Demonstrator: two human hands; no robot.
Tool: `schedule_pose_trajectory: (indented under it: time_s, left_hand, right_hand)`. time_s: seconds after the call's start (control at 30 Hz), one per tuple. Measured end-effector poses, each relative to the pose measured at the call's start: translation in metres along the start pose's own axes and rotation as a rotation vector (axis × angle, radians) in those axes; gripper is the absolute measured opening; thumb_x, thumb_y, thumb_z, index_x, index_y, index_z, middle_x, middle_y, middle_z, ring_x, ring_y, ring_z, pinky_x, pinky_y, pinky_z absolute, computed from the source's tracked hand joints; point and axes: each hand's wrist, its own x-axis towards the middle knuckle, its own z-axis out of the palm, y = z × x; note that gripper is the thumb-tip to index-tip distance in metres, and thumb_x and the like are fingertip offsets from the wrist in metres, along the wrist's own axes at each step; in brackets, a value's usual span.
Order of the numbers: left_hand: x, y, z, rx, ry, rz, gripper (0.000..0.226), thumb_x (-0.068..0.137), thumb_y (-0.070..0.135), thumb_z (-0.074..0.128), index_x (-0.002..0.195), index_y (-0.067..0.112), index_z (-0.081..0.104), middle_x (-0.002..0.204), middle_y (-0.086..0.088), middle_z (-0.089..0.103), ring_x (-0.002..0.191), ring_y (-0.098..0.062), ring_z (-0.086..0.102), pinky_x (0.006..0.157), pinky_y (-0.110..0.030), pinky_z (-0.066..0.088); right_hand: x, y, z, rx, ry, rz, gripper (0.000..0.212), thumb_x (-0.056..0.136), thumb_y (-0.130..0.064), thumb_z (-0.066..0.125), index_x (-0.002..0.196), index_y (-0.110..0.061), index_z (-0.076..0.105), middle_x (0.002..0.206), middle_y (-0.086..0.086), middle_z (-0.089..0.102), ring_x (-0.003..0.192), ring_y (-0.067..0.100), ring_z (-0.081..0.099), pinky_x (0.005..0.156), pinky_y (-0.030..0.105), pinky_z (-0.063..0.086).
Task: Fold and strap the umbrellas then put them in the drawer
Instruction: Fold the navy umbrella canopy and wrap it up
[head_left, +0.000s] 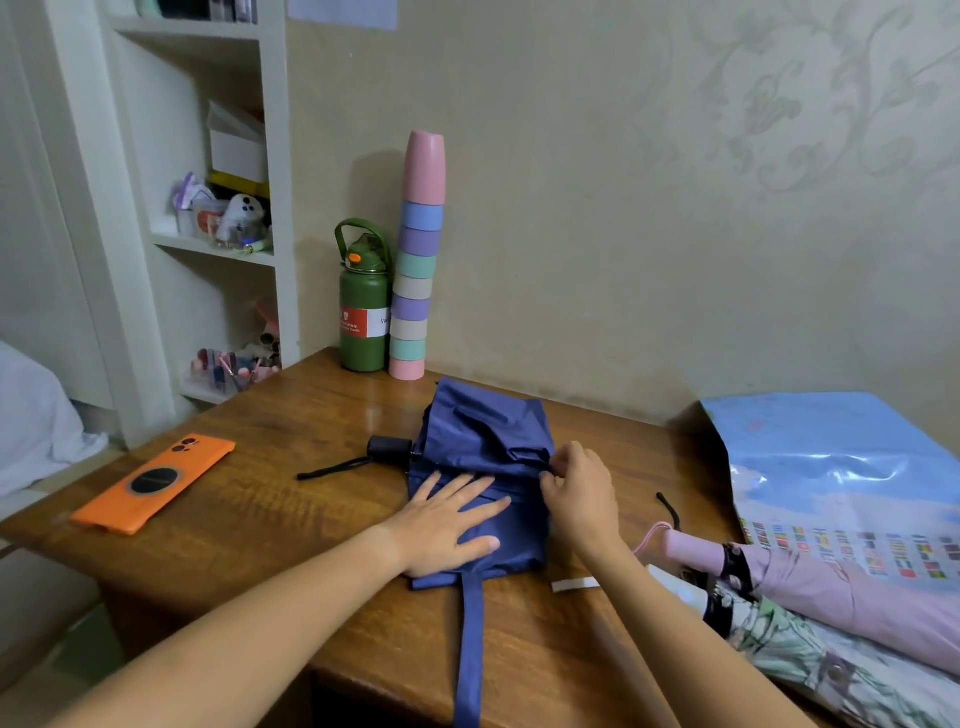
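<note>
A collapsed navy blue umbrella (483, 436) lies on the wooden table (270, 499), its black handle (390, 450) and wrist cord pointing left. Its blue strap (470, 649) trails toward the table's near edge. My left hand (447, 525) lies flat, fingers spread, pressing the near fabric folds down. My right hand (579, 491) pinches the fabric at the umbrella's right end. A pink umbrella (810, 587) and a floral green-and-white umbrella (810, 654) lie at the right. No drawer is visible.
An orange phone (153, 483) lies at the table's left. A green bottle (363, 306) and a tall stack of pastel cups (415, 270) stand against the wall. A shiny blue bag (841, 467) sits at the right. White shelves (218, 249) stand to the left.
</note>
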Motion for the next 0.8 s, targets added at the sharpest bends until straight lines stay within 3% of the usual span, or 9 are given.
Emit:
schedule_pose_trajectory:
  time_s: [0.23, 0.3, 0.4, 0.43, 0.5, 0.57, 0.63, 0.73, 0.8]
  left_hand:
    - [0.0, -0.001, 0.001, -0.004, 0.015, 0.01, 0.062, 0.105, 0.066, 0.023, 0.16, 0.05, 0.0, 0.172, 0.011, -0.009, 0.156, -0.01, -0.017, 0.126, -0.047, -0.013]
    - [0.0, -0.002, 0.002, -0.006, 0.027, 0.017, 0.062, 0.104, 0.066, 0.024, 0.16, 0.05, 0.0, 0.172, 0.011, -0.007, 0.157, -0.01, -0.016, 0.126, -0.047, -0.013]
    - [0.0, -0.004, 0.003, -0.076, 0.078, 0.027, 0.062, 0.104, 0.065, 0.026, 0.161, 0.05, 0.004, 0.172, 0.014, 0.001, 0.157, -0.006, -0.01, 0.127, -0.046, -0.01]
    - [0.0, -0.003, 0.0, -0.162, 0.105, 0.028, 0.061, 0.104, 0.065, 0.026, 0.161, 0.05, 0.009, 0.171, 0.017, 0.008, 0.156, -0.003, -0.004, 0.128, -0.045, -0.007]
    - [0.004, -0.006, -0.005, -0.5, 0.174, 0.0, 0.059, 0.101, 0.068, 0.025, 0.157, 0.049, 0.026, 0.165, 0.02, 0.028, 0.153, 0.002, 0.016, 0.129, -0.044, 0.004]
    - [0.009, -0.008, -0.009, -0.965, 0.281, -0.098, 0.063, 0.095, 0.075, 0.025, 0.144, 0.045, 0.053, 0.148, 0.016, 0.055, 0.142, -0.001, 0.042, 0.127, -0.044, 0.02]
    - [0.015, -0.009, -0.019, -1.235, 0.389, -0.241, 0.068, 0.101, 0.072, 0.018, 0.125, 0.033, 0.069, 0.126, 0.007, 0.072, 0.129, -0.009, 0.056, 0.122, -0.044, 0.028]
    - [0.023, -0.008, -0.04, -1.43, 0.433, -0.387, 0.077, 0.107, 0.058, 0.006, 0.121, 0.015, 0.068, 0.118, -0.005, 0.073, 0.128, -0.023, 0.059, 0.111, -0.039, 0.036]
    - [0.028, -0.01, -0.053, -1.554, 0.429, -0.507, 0.08, 0.105, 0.064, 0.009, 0.135, 0.011, 0.061, 0.127, -0.011, 0.069, 0.129, -0.029, 0.059, 0.104, -0.039, 0.042]
  right_hand:
    - [0.009, -0.011, 0.02, -0.183, 0.052, -0.241, 0.07, 0.081, -0.034, 0.078, 0.14, -0.027, 0.042, 0.133, -0.003, 0.04, 0.121, 0.018, 0.038, 0.1, 0.036, 0.037]
    - [0.013, -0.014, 0.026, -0.216, 0.087, -0.256, 0.057, 0.082, -0.026, 0.075, 0.133, -0.026, 0.05, 0.129, 0.0, 0.047, 0.118, 0.022, 0.045, 0.101, 0.039, 0.034]
    - [0.016, -0.019, 0.027, -0.116, 0.215, -0.242, 0.014, 0.091, -0.019, 0.065, 0.104, -0.023, 0.065, 0.103, -0.005, 0.06, 0.1, 0.021, 0.058, 0.097, 0.036, 0.028]
    - [0.017, -0.021, 0.026, -0.052, 0.235, -0.223, 0.006, 0.096, -0.021, 0.061, 0.096, -0.024, 0.065, 0.096, -0.008, 0.06, 0.095, 0.017, 0.058, 0.096, 0.034, 0.027]
    - [0.015, -0.025, 0.022, 0.056, 0.242, -0.195, 0.025, 0.103, -0.023, 0.053, 0.08, -0.031, 0.056, 0.084, -0.013, 0.056, 0.085, 0.009, 0.054, 0.093, 0.035, 0.031]
    - [0.015, -0.025, 0.015, 0.135, 0.252, -0.204, 0.04, 0.105, -0.022, 0.051, 0.07, -0.037, 0.042, 0.073, -0.015, 0.048, 0.074, 0.002, 0.047, 0.086, 0.039, 0.037]
    - [0.016, -0.022, 0.01, 0.197, 0.26, -0.232, 0.04, 0.106, -0.022, 0.05, 0.07, -0.038, 0.042, 0.072, -0.015, 0.048, 0.072, 0.003, 0.047, 0.077, 0.041, 0.041]
    - [0.019, -0.018, 0.003, 0.29, 0.248, -0.268, 0.026, 0.107, -0.023, 0.048, 0.084, -0.026, 0.06, 0.081, -0.012, 0.056, 0.08, 0.011, 0.054, 0.072, 0.036, 0.042]
    - [0.018, -0.016, -0.001, 0.287, 0.223, -0.299, 0.014, 0.105, -0.027, 0.053, 0.099, -0.026, 0.065, 0.092, -0.012, 0.061, 0.09, 0.009, 0.056, 0.079, 0.035, 0.046]
